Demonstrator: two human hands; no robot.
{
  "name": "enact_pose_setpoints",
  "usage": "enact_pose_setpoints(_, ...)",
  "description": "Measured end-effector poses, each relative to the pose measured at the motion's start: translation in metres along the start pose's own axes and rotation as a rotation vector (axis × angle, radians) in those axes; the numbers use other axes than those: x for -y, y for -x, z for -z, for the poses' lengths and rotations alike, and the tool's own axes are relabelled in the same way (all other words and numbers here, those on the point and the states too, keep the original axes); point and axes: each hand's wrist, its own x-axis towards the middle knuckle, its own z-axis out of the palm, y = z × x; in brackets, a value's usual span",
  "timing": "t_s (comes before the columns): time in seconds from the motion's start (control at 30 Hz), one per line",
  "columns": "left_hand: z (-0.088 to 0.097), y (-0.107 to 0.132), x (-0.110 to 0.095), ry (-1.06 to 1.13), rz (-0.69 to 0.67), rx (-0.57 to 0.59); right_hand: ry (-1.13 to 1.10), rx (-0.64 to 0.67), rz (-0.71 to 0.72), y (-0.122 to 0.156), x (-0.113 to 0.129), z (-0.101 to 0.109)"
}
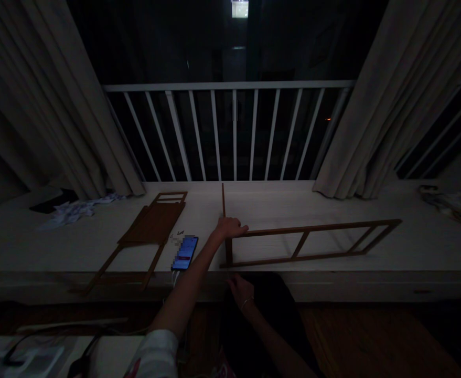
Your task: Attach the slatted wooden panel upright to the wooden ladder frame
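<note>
My left hand (230, 228) is closed over the top corner of a long brown wooden frame (312, 242) that stands on edge along the pale window ledge (277, 202). A thin upright wooden piece (223, 202) rises beside that hand. My right hand (240, 289) hovers below the ledge's front edge, under the frame's left end, with its fingers loosely spread and nothing in them. A second wooden panel with legs (147, 231) lies flat to the left. A lit phone (185, 253) on a cable lies between the panel and my left arm.
Small screws (178, 233) lie near the phone. Crumpled paper (75, 210) and a dark item (53, 202) sit at the ledge's left, cloth (450, 202) at the far right. Curtains (37, 105) hang on both sides of a white railing (234, 131). Wooden floor (352, 336) lies below.
</note>
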Motion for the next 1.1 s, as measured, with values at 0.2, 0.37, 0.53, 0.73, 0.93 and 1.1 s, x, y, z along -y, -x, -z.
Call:
enact_pose_setpoints(0.2, 0.005, 0.004, -0.004, -0.003, 0.020, 0.010, 0.148, 0.091, -0.019, 0.001, 0.008, 0.007)
enact_pose_setpoints(0.37, 0.008, 0.005, -0.006, -0.004, 0.012, 0.021, 0.267, 0.126, -0.002, 0.002, 0.014, 0.012)
enact_pose_setpoints(0.53, 0.008, 0.006, -0.006, 0.011, 0.016, 0.002, 0.298, 0.134, 0.032, 0.002, 0.016, 0.014)
enact_pose_setpoints(0.73, 0.004, 0.003, -0.003, 0.007, 0.014, -0.005, 0.306, 0.127, 0.034, 0.003, 0.018, 0.012)
enact_pose_setpoints(0.93, 0.001, 0.001, 0.000, 0.005, 0.004, -0.011, 0.262, 0.120, 0.053, 0.004, 0.020, 0.012)
enact_pose_setpoints(1.1, 0.000, 0.001, 0.001, 0.005, -0.003, -0.018, 0.237, 0.154, 0.042, 0.004, 0.025, 0.017)
